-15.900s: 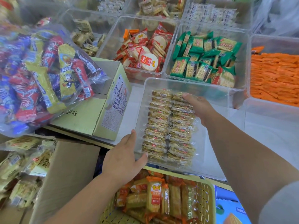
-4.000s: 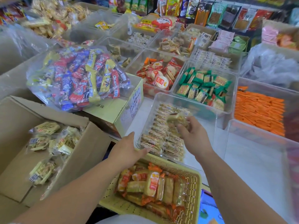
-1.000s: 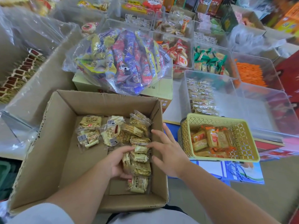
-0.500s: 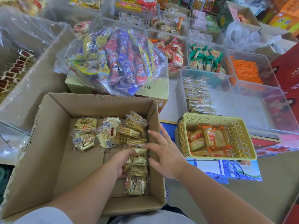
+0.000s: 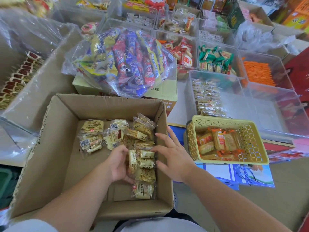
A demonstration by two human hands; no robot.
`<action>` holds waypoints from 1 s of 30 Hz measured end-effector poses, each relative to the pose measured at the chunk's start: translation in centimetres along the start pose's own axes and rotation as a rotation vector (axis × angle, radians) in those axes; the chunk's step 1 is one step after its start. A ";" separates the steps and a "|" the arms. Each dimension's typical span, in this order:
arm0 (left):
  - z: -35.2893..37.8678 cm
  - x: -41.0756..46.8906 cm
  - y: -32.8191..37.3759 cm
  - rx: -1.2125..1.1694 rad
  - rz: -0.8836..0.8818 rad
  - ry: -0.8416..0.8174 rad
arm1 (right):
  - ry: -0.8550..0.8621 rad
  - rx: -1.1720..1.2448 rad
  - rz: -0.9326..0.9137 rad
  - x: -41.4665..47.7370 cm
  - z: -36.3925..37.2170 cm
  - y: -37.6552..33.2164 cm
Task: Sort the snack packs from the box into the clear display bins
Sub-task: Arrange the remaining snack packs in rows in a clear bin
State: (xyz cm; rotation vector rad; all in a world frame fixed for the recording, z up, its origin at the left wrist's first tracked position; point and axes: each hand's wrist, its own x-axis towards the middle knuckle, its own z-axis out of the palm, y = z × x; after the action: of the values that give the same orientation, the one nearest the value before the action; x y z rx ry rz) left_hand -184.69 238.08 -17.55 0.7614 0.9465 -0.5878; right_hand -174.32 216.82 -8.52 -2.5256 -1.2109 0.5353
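Box (image 5: 50, 148): brown corrugated cardboard with its flaps open, nearest the person. Packs (image 5: 142, 131) lie loose on its floor from the middle to the right wall, thickest along that wall.
Bag (image 5: 125, 61): clear crinkled plastic stuffed with long yellow, red and blue bars. It rests on a pale carton (image 5: 167, 91) just beyond the box's far wall.
Bin (image 5: 237, 104): clear hard plastic, rectangular, right of the carton. Packs of the same kind sit in two neat rows along its left wall.
Basket (image 5: 257, 148): yellow perforated plastic, just right of the box and in front of the bin. Orange packs (image 5: 217, 143) lie heaped in its left half.
Left hand (image 5: 119, 163): inside the box near the right wall, fingers curled round a pack stood on edge, grasping it.
Right hand (image 5: 173, 158): over the box's right wall, released, fingers spread. The forefinger tip touches the packs beside the left hand.
Packs: small pillow-shaped pouches of glossy clear film with pale yellow labels and brown pieces inside.
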 end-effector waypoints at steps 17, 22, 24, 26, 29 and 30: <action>4.5 0.8 0.6 -0.027 -0.059 0.022 | 0.018 0.011 -0.010 0.1 0.0 0.0; 5.2 1.1 0.8 -0.057 -0.032 0.112 | 0.013 0.013 -0.017 0.0 0.1 0.1; 5.1 0.9 0.7 -0.063 -0.014 0.121 | 0.015 0.009 -0.017 0.0 0.0 0.2; 4.5 0.5 0.8 -0.057 -0.003 0.126 | 0.007 -0.004 -0.017 0.0 0.0 0.2; 3.4 -0.6 1.0 -0.039 0.018 0.120 | -0.005 -0.010 -0.010 0.0 0.0 0.4; 2.9 -1.1 1.1 -0.023 0.040 0.130 | -0.007 -0.008 -0.010 0.0 0.0 0.4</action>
State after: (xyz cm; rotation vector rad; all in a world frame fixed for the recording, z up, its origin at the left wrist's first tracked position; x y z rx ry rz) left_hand -183.01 236.58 -15.22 0.8039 1.0539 -0.4964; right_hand -174.04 216.55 -8.73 -2.5251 -1.2297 0.5381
